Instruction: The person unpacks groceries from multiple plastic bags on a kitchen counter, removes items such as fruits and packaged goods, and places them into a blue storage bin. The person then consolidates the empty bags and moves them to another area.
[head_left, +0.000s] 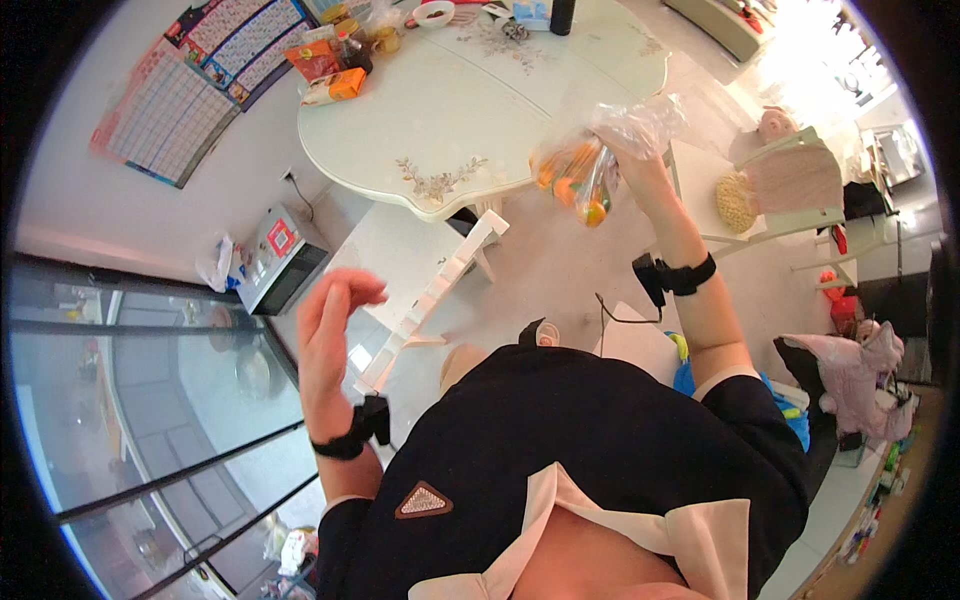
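My right hand (628, 147) is closed on the gathered top of a clear plastic bag (574, 176). Several orange fruits, some with green on them, show through the film. The bag hangs by the near right edge of the oval dining table (420, 127). Raised at the left, my left hand (330, 330) is empty, its fingers loosely bent and partly apart. It is nearest to the white chair (439, 289), whose slatted back stands between the hand and the table. Each wrist bears a black strap with a small device.
At the table's far left are food packets (334, 86) and a dark bottle (354, 54); a white bowl (433, 13) and a black cylinder (562, 16) stand farther back. A microwave (285, 259) sits at the left wall, by glass doors. Another chair (795, 180) with a round cushion stands right.
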